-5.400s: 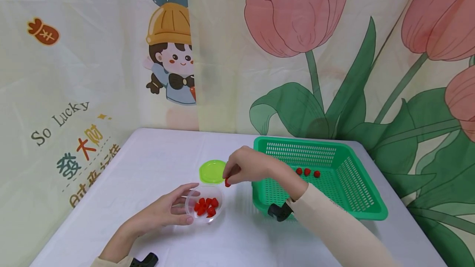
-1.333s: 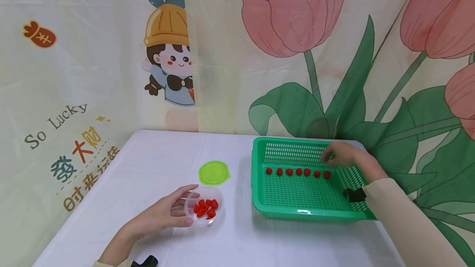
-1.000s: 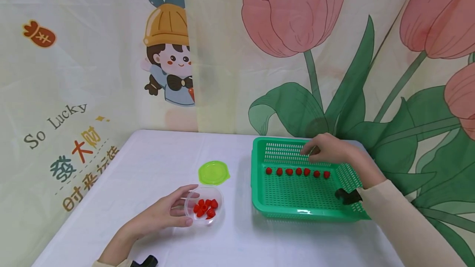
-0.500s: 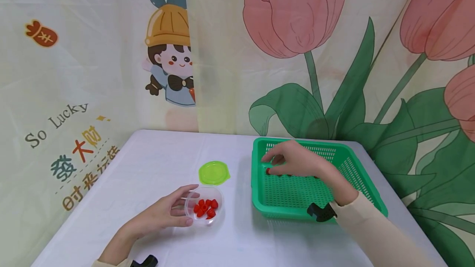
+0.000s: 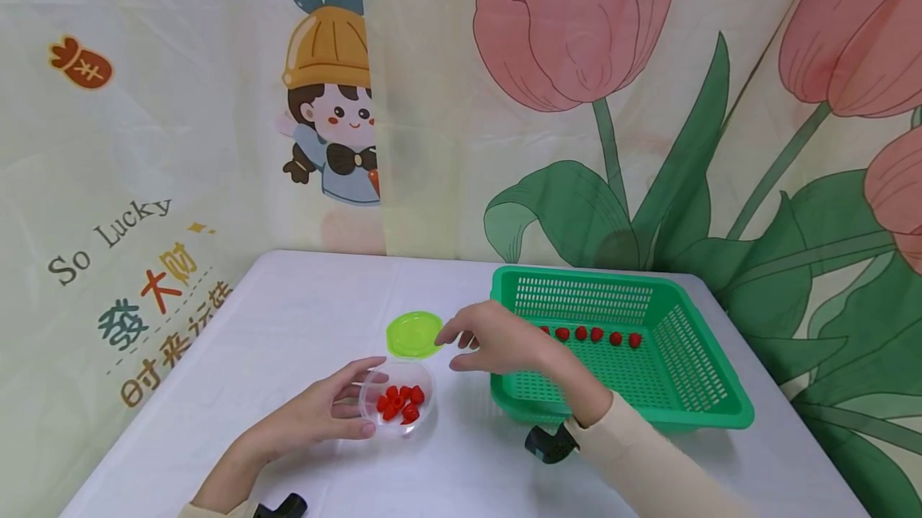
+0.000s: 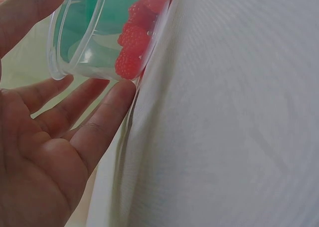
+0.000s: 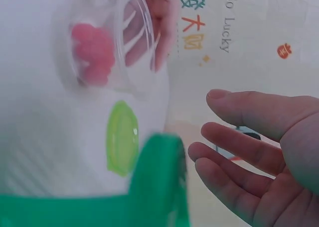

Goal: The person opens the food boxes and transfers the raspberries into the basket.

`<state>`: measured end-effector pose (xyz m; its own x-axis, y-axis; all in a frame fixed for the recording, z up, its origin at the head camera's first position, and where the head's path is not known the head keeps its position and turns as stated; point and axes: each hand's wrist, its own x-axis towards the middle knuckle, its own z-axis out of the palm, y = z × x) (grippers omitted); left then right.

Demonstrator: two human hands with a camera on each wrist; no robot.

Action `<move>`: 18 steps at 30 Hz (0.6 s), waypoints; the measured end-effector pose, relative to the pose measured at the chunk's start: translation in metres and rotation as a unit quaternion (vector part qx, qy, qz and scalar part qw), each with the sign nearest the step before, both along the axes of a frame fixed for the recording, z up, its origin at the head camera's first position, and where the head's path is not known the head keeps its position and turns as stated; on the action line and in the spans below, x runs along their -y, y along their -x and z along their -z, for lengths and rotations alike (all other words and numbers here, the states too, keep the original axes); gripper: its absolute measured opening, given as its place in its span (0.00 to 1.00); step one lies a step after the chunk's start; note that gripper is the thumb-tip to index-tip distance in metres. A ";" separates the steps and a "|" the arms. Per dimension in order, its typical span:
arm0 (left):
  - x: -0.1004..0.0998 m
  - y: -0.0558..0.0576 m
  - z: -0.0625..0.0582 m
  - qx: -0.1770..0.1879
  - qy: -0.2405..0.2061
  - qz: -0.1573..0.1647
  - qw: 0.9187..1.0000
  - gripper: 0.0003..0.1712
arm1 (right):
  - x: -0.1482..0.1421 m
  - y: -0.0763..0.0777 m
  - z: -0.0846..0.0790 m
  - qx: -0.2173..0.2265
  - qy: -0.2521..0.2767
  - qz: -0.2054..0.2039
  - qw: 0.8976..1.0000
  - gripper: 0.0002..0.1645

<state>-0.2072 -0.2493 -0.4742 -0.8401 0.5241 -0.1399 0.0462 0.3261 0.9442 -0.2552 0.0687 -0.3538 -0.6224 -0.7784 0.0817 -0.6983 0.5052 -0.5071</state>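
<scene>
My left hand (image 5: 334,406) holds the clear round plastic tub (image 5: 423,376) on the table, thumb at its near side and fingers along the far side. Several red raspberries (image 5: 392,402) lie at the bottom of the tub; the left wrist view shows them through its wall (image 6: 130,40). My right hand (image 5: 497,338) is between the tub and the green basket, over the basket's left rim, thumb and fingers apart with nothing between them. Inside the basket (image 5: 619,414), several raspberries (image 5: 596,334) stand in a row along the back; my right hand hides the row's left end.
The bright green lid (image 5: 412,335) lies flat on the table behind the tub. A white cloth covers the table (image 5: 324,302). Behind it hangs a printed curtain (image 5: 432,102) with tulips and a cartoon figure.
Several seconds ago my right hand held a raspberry and fewer stood in the basket row. Since then the row has grown, and my emptied right hand has swept left from the basket's right end.
</scene>
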 end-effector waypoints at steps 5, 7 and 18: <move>0.000 0.000 -0.001 -0.001 0.000 0.000 1.000 0.47 | 0.019 -0.005 0.015 -0.005 0.000 -0.006 1.000 0.19; 0.000 0.000 -0.001 -0.003 0.002 0.001 1.000 0.47 | 0.024 -0.007 0.021 0.001 0.006 -0.006 1.000 0.19; -0.001 0.001 0.000 0.000 0.015 -0.008 1.000 0.45 | 0.042 -0.010 0.050 0.024 0.041 0.005 0.999 0.19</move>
<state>-0.2077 -0.2482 -0.4744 -0.8486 0.5058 -0.1552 0.0405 0.3545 0.9342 -0.2451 0.0271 -0.4035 -0.6356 -0.7634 0.1149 -0.6669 0.4679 -0.5800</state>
